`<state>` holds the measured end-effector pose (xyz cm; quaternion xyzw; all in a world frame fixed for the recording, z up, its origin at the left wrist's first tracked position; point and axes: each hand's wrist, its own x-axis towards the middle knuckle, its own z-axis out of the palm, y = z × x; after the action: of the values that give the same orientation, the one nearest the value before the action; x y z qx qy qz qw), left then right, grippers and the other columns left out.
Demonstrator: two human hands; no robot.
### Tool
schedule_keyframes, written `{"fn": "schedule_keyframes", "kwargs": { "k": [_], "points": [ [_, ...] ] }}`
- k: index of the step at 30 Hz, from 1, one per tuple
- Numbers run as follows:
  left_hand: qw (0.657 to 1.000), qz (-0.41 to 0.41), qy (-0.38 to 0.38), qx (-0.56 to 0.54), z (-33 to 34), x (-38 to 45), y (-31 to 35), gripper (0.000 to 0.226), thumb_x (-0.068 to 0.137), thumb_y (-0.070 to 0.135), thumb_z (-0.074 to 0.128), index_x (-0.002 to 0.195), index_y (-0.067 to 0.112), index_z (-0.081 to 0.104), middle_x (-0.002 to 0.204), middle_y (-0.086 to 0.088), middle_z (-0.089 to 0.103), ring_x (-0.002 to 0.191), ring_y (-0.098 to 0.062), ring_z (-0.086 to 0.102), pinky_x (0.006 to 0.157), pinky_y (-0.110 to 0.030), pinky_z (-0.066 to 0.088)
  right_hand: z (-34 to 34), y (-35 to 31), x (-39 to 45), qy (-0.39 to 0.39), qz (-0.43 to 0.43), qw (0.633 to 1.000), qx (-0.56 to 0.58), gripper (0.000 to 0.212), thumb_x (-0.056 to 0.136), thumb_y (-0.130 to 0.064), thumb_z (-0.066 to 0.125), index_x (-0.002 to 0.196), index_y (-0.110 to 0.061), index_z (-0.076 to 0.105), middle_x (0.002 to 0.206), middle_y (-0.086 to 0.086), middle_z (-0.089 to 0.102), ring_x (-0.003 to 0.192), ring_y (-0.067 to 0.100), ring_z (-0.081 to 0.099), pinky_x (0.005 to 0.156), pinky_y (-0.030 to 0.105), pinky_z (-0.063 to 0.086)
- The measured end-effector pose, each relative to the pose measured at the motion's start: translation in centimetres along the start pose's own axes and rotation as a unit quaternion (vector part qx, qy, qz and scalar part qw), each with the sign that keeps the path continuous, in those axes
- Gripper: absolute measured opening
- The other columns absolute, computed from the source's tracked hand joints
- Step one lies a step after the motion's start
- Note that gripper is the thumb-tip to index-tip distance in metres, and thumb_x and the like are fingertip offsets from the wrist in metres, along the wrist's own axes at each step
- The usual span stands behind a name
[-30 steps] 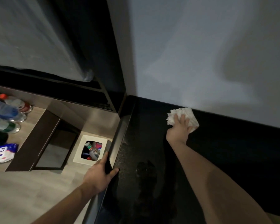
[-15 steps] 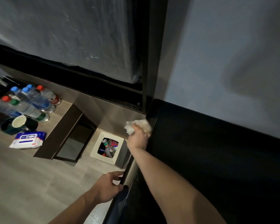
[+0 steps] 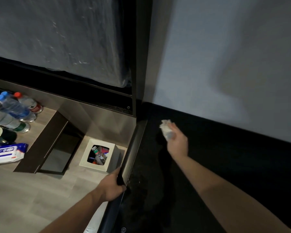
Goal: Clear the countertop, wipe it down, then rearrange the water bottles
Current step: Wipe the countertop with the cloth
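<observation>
A black countertop (image 3: 208,174) runs along the grey wall on the right. My right hand (image 3: 177,142) hovers over its far left part and grips a crumpled white tissue (image 3: 165,127), blurred by motion. My left hand (image 3: 112,184) grips the countertop's rounded left edge (image 3: 133,148), fingers curled round it. Several water bottles (image 3: 15,108) with blue, red and green caps stand on the floor at the far left.
A white bin (image 3: 84,158) holding rubbish sits on the wooden floor beside the counter. A dark floor panel (image 3: 45,148) lies left of it. Dark mugs (image 3: 2,134) and a pack of wet wipes (image 3: 6,153) lie near the bottles. A dark plastic-covered panel (image 3: 65,39) stands behind.
My right hand swept the tissue left to the counter's corner, then came back right and lifted slightly. My left hand stays on the counter edge. The view has turned left.
</observation>
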<state>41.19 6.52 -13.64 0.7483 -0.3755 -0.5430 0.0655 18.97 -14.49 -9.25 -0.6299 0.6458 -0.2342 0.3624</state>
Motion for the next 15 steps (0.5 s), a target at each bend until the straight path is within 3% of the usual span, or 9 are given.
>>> {"fn": "schedule_keyframes", "kwargs": {
  "k": [3, 5, 7, 10, 15],
  "points": [
    [0.999, -0.017, -0.002, 0.041, 0.3, 1.2, 1.2, 0.115, 0.068, 0.041, 0.077, 0.163, 0.02, 0.016, 0.151, -0.002, 0.05, 0.136, -0.023, 0.051, 0.113, -0.032, 0.042, -5.3, 5.6, 1.4, 0.043, 0.039, 0.993, -0.098, 0.058, 0.099, -0.003, 0.057, 0.151, -0.029, 0.053, 0.15, 0.004, 0.056, 0.134, 0.03, 0.056, 0.116, 0.037, 0.042],
    [0.999, -0.018, -0.001, 0.05, 0.5, 2.3, 0.5, 0.123, 0.061, 0.049, 0.076, 0.163, 0.019, 0.014, 0.152, -0.001, 0.048, 0.136, -0.022, 0.051, 0.114, -0.034, 0.042, -7.8, 9.0, 1.5, 0.023, 0.066, 0.98, -0.186, 0.065, 0.099, -0.004, 0.055, 0.157, -0.03, 0.042, 0.15, 0.01, 0.054, 0.131, 0.038, 0.057, 0.11, 0.049, 0.047],
    [0.998, -0.015, -0.001, 0.053, 0.6, 3.5, -0.8, 0.118, 0.054, 0.055, 0.072, 0.158, 0.027, 0.024, 0.143, 0.003, 0.057, 0.127, -0.019, 0.057, 0.109, -0.036, 0.048, -8.4, 11.3, 0.8, -0.003, 0.12, 0.97, -0.21, 0.066, 0.099, -0.004, 0.051, 0.157, -0.031, 0.039, 0.151, 0.015, 0.049, 0.128, 0.04, 0.056, 0.107, 0.049, 0.047],
    [0.999, 0.003, 0.004, 0.035, 0.3, 3.1, -0.7, 0.095, 0.059, 0.045, 0.074, 0.146, 0.041, 0.037, 0.125, 0.011, 0.067, 0.114, -0.015, 0.064, 0.102, -0.038, 0.053, -5.5, 11.7, -1.3, -0.011, 0.173, 0.966, -0.193, 0.075, 0.094, 0.001, 0.052, 0.158, -0.035, 0.035, 0.162, 0.007, 0.03, 0.134, 0.037, 0.049, 0.111, 0.046, 0.044],
    [0.999, 0.019, -0.003, 0.031, -0.3, 1.1, 1.3, 0.084, 0.072, 0.024, 0.074, 0.147, 0.039, 0.041, 0.112, 0.013, 0.071, 0.104, -0.013, 0.067, 0.095, -0.03, 0.055, 1.9, 6.2, -3.0, -0.043, 0.11, 0.975, -0.188, 0.078, 0.091, 0.003, 0.053, 0.161, -0.028, 0.034, 0.171, 0.002, 0.018, 0.153, 0.031, 0.027, 0.123, 0.046, 0.03]
  ]
}}
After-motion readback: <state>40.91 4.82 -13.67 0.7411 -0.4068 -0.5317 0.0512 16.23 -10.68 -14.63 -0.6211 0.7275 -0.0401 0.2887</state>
